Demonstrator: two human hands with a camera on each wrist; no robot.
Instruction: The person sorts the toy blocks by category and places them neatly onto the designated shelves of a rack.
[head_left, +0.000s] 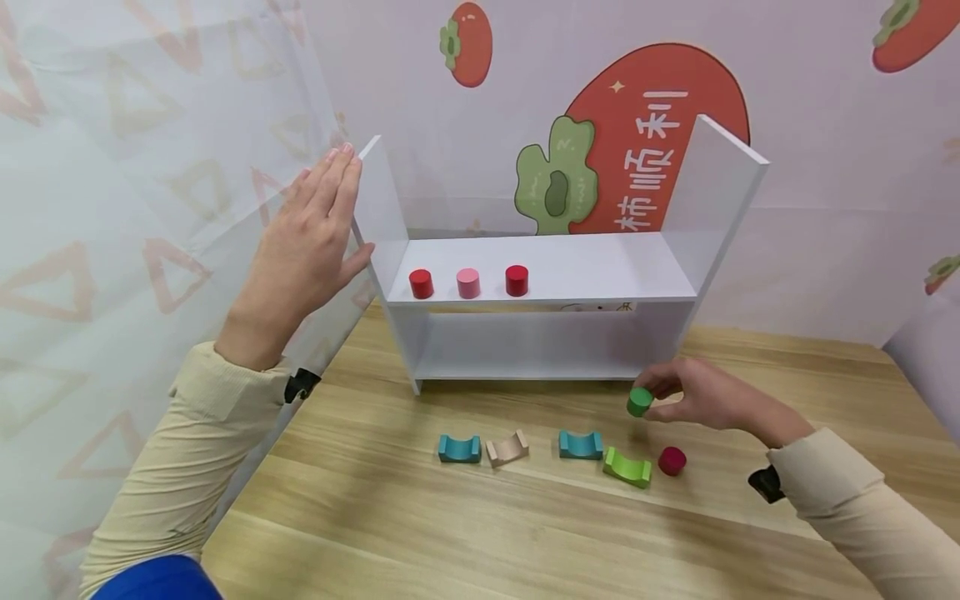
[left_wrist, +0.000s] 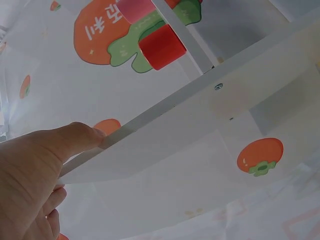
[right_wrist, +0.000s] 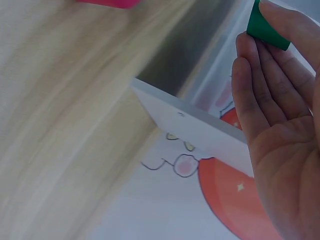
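Observation:
My left hand (head_left: 311,221) holds the left side panel of a white two-tier shelf (head_left: 600,258), fingers extended along its outer face. In the left wrist view its thumb (left_wrist: 75,140) lies over the panel's edge. My right hand (head_left: 705,396) pinches a green cylinder block (head_left: 640,402) between thumb and fingers, at the shelf's lower right front corner. In the right wrist view the green block (right_wrist: 265,29) shows at the fingertips. On the upper board stand a red cylinder (head_left: 422,284), a pink cylinder (head_left: 468,283) and another red cylinder (head_left: 517,281) in a row.
Before the shelf, on the wooden table (head_left: 480,533), lie a teal curved block (head_left: 460,450), a beige curved block (head_left: 507,449), another teal curved block (head_left: 581,446), a lime green curved block (head_left: 627,469) and a dark red cylinder (head_left: 672,461). A printed cloth (head_left: 825,208) hangs behind.

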